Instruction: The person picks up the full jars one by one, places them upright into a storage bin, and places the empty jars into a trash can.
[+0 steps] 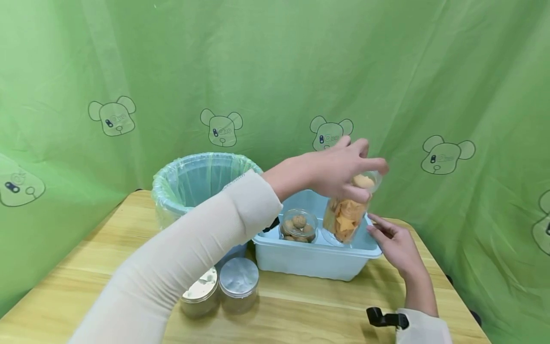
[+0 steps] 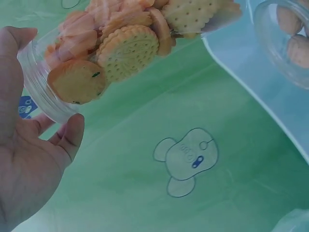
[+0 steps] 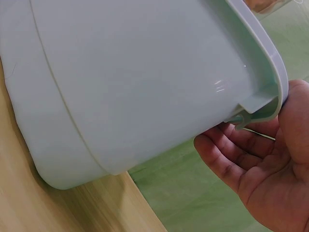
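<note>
My left hand (image 1: pixel 339 167) grips a clear jar of crackers (image 1: pixel 345 217) around its rim end. The jar is tilted, its lower end inside the light blue plastic bin (image 1: pixel 301 258). In the left wrist view, round and scalloped crackers (image 2: pixel 128 53) show through its wall. Beside it in the bin stands an open-looking clear jar of walnuts (image 1: pixel 299 225); whether a lid covers it I cannot tell. My right hand (image 1: pixel 397 246) holds the bin's right end by the rim. The right wrist view shows its fingers (image 3: pixel 231 150) curled under that rim.
Left of the bin stands a round bucket (image 1: pixel 172 191) lined with a thin plastic bag. Two jars with silvery lids (image 1: pixel 238 276) stand on the wooden table (image 1: pixel 309 310) in front. A green curtain (image 1: pixel 275 62) hangs behind the table.
</note>
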### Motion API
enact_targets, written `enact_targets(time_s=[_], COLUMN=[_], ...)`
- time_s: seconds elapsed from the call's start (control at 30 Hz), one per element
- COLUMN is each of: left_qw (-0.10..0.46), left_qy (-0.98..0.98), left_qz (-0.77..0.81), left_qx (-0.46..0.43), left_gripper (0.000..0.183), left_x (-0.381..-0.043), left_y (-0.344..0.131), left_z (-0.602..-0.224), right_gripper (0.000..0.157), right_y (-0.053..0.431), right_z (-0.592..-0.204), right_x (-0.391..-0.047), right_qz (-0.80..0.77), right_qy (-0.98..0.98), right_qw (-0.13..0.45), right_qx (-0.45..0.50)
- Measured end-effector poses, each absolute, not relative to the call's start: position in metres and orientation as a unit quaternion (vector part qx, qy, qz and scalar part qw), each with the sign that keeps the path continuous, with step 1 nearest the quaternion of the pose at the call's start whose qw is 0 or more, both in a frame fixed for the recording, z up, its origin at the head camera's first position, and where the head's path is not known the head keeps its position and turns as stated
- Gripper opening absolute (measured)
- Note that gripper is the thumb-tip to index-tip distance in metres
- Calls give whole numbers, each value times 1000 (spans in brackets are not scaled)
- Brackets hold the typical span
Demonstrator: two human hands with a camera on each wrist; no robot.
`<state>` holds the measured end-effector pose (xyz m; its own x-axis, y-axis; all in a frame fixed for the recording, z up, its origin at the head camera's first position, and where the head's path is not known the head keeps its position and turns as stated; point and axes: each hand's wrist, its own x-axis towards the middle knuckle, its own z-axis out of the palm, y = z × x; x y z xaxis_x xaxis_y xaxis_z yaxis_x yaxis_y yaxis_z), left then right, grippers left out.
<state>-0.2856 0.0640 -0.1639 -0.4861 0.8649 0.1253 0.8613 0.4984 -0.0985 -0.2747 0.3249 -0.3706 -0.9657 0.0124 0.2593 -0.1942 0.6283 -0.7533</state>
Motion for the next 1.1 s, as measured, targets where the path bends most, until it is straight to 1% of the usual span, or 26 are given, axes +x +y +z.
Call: enact_targets(time_s=[0.3,0.67,1.1], left_qw=[59,32,21], left_qy=[-860,-859,-852], left_qz=[2,-15,-35], left_qx=[-506,-511,-521], left_gripper=[51,51,52], left_x=[-297,-314,-326], left_y=[70,74,77], left_z=[-188,-227,-259], right_gripper=[54,54,55], right_y=[325,327,325], right_z=[-372,-372,-371], right_x=[-276,-276,-274], right_qz=[431,426,430], right_qy=[-894,-897,-894], right_qw=[112,111,115], right_qx=[49,46,46])
